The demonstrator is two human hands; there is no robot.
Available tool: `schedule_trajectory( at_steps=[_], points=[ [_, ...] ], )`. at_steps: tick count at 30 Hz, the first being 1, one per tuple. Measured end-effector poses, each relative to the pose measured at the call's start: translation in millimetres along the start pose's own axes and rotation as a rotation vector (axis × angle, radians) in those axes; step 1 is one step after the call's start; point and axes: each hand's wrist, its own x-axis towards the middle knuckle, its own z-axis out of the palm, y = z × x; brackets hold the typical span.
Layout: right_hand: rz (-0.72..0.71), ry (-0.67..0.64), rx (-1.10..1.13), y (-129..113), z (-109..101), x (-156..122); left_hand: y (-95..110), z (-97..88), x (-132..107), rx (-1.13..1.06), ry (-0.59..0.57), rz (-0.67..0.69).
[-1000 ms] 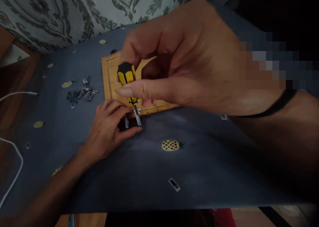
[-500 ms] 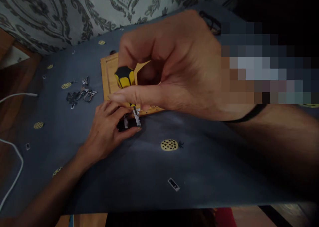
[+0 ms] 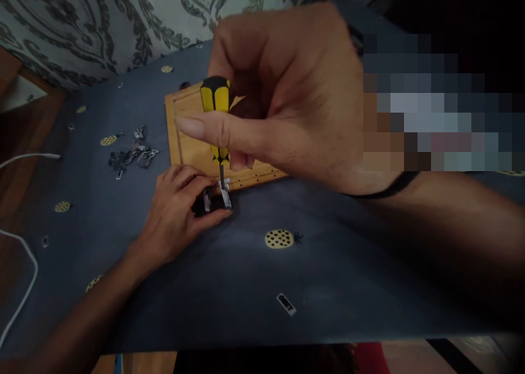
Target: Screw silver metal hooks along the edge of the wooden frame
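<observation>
My right hand [image 3: 295, 89] grips a yellow and black screwdriver [image 3: 216, 98] by its handle, thumb across the front. The screwdriver stands nearly upright, and the end of its shaft reaches a small shiny metal fitting [image 3: 225, 196] at the front edge of a wooden panel [image 3: 192, 155]. My left hand [image 3: 172, 210] holds that fitting between thumb and fingers, fingertips by the panel's front left corner. The hand partly hides the fitting. Small dark holes run along the panel's front edge, and my right hand covers much of its far part.
Several loose metal fittings [image 3: 137, 152] lie in a pile left of the panel. White cables [image 3: 30, 253] run along the left side. The dark blue tablecloth [image 3: 197, 303] has a pineapple print, and a patterned wall [image 3: 164, 13] stands behind the table. A pixelated patch blurs the right.
My right hand has shifted up and slightly right, and the screwdriver is more upright, with its shaft now visible above the fitting. My left hand stays in place.
</observation>
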Motion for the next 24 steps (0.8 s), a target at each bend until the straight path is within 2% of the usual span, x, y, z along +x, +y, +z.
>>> schedule_trajectory(
  at_steps=[8, 16, 19, 24],
  points=[
    [0.034, -0.022, 0.071, 4.0, 3.6, -2.1, 0.8, -2.4, -0.1, 0.007, 0.004, 0.027],
    [0.004, -0.033, -0.083, 2.4, -0.3, 0.1, -0.3, 0.0, 0.2, 0.004, 0.022, 0.007],
    [-0.009, -0.073, -0.033, -3.1, -2.8, 5.4, -0.7, 0.3, 0.1, -0.005, 0.021, 0.003],
    [0.128, -0.23, -0.049, -15.3, -7.0, 13.7, -0.4, 0.1, -0.4, 0.009, 0.024, 0.02]
  ],
)
